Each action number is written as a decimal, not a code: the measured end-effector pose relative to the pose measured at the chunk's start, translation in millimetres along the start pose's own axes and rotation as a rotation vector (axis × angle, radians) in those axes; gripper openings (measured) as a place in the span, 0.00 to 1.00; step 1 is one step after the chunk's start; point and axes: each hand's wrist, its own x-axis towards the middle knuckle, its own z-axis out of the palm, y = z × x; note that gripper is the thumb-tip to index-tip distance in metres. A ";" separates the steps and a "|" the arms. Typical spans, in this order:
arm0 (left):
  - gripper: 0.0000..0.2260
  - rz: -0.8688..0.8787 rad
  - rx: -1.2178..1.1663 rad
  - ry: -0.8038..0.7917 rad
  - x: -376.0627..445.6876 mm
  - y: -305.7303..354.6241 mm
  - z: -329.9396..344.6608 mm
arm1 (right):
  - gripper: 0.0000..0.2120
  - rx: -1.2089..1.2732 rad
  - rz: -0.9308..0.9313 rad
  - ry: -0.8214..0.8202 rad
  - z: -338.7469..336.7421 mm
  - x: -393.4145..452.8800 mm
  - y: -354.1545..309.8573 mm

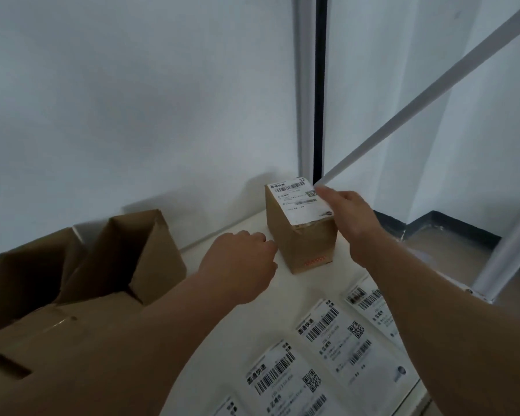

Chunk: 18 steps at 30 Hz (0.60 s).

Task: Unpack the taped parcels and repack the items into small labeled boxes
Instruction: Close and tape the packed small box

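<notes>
A small brown cardboard box (305, 247) stands upright at the far end of the white table (237, 226), near the wall. A white shipping label (299, 202) with a barcode covers its top. My right hand (347, 210) lies over the box's right top edge, fingers straight along the label's right side. My left hand (240, 265) is at the box's lower left side with its fingers curled; whether they touch the box is unclear. A large open cardboard box (72, 310) with raised flaps fills the near left.
Several loose shipping labels (330, 334) lie on the table at the near right. A white metal frame with a diagonal bar (427, 94) rises at the right. The table's right edge drops to the floor (451, 250).
</notes>
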 end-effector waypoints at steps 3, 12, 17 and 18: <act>0.14 -0.010 0.021 0.005 2.9 1.4 3.9 | 0.41 -0.242 -0.278 0.078 8.2 -14.2 17.4; 0.14 -0.035 0.026 -0.032 2.0 3.5 18.2 | 0.41 -0.439 -0.376 0.080 20.1 13.2 27.4; 0.14 -0.036 0.019 -0.028 7.2 -4.2 18.1 | 0.39 -0.353 -0.319 0.017 18.9 46.2 19.6; 0.14 -0.044 0.019 -0.027 8.6 -6.0 17.8 | 0.39 -0.337 -0.305 -0.010 16.7 51.0 17.3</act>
